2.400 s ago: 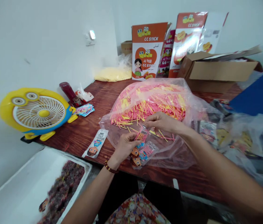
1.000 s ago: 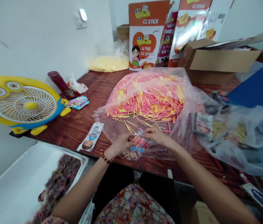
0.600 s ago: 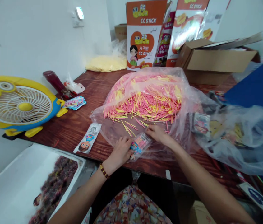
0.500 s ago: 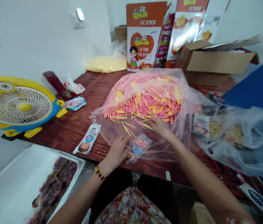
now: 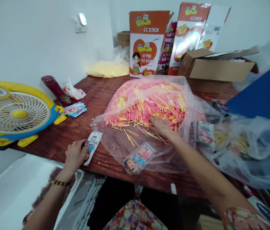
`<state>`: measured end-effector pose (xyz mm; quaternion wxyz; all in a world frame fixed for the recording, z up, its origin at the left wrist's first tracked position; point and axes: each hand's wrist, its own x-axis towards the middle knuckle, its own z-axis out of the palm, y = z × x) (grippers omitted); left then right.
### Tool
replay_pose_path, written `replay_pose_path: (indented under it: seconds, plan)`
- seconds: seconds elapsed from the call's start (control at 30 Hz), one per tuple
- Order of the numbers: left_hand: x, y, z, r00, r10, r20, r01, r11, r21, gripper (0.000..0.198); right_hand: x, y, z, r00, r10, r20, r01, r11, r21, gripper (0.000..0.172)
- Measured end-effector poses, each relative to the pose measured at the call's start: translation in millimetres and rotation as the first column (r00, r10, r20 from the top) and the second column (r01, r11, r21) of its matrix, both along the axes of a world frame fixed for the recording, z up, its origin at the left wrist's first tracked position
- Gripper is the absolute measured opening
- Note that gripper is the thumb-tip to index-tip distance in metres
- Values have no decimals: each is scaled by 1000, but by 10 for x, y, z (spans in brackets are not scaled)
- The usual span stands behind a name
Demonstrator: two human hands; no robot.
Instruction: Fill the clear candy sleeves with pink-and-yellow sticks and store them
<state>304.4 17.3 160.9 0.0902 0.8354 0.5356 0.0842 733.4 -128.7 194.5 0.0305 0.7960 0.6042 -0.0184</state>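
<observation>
My left hand (image 5: pixel 75 156) has its fingers curled against the left edge of a flat printed packet (image 5: pixel 94 143) on the table. My right hand (image 5: pixel 160 125) is at the front of a heap of thin pink and yellow sticks (image 5: pixel 146 110), its fingers closed among them and the fingertips partly hidden. The heap lies in a large clear plastic bag (image 5: pixel 116 145), spread open toward me. A filled packet (image 5: pixel 138 158) with a cartoon face and pink sticks showing through lies on the bag's front, between my hands and touched by neither.
A yellow fan (image 5: pixel 20 111) stands at the left, near a dark red bottle (image 5: pixel 53 88) and small colourful packets (image 5: pixel 74 109). A white foam box (image 5: pixel 8 185) sits below the table edge. Behind are printed cartons (image 5: pixel 143 44) and an open cardboard box (image 5: pixel 218 70); plastic bags (image 5: pixel 247 143) lie right.
My left hand has left the filled packet and moved left to the flat one. My right hand has shifted slightly farther into the sticks. The view has tilted a little.
</observation>
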Motion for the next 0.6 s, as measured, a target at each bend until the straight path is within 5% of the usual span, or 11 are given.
replay_pose_path:
  seconds: [0.47, 0.6]
  plan:
    - [249, -4, 208, 959, -1, -284, 23, 997, 73, 57, 31, 217, -83, 982, 114, 149, -120, 992, 37, 30]
    - [317, 23, 235, 964, 8, -264, 4, 999, 43, 52, 43, 221, -105, 978, 131, 165, -137, 990, 25, 30]
